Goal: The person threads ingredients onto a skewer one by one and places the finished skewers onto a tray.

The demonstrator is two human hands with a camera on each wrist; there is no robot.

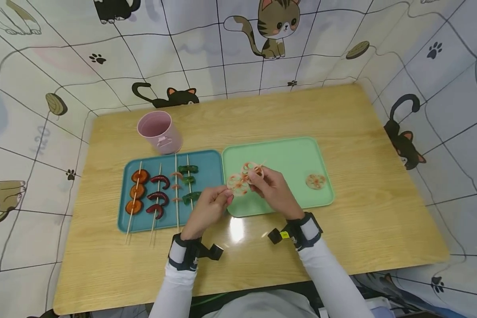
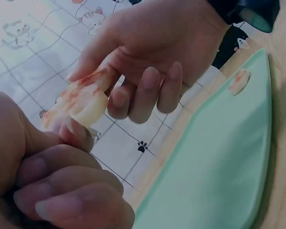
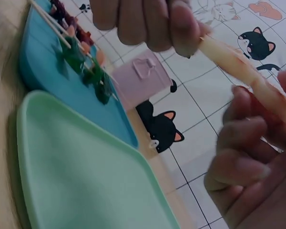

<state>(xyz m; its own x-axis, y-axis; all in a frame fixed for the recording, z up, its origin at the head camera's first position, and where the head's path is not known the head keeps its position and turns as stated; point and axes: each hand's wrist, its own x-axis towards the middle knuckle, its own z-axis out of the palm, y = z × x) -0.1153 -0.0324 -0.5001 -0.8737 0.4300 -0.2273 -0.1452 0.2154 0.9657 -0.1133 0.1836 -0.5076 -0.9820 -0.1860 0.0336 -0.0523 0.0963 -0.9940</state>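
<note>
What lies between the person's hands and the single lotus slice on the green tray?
Only bare green tray lies between the right hand and the lone lotus slice, as the head view shows.

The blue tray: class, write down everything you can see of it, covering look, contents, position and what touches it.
The blue tray is a rounded-corner rectangle with a raised rim, apparently plastic, lying flat on the wooden table. Its right edge sits against the green tray, and a pink cup stands just behind it. Four wooden skewers lie on it, some poking past its near rim: orange-brown rounds, dark red pieces, small pink pieces and green pieces. Neither hand touches it.
</note>
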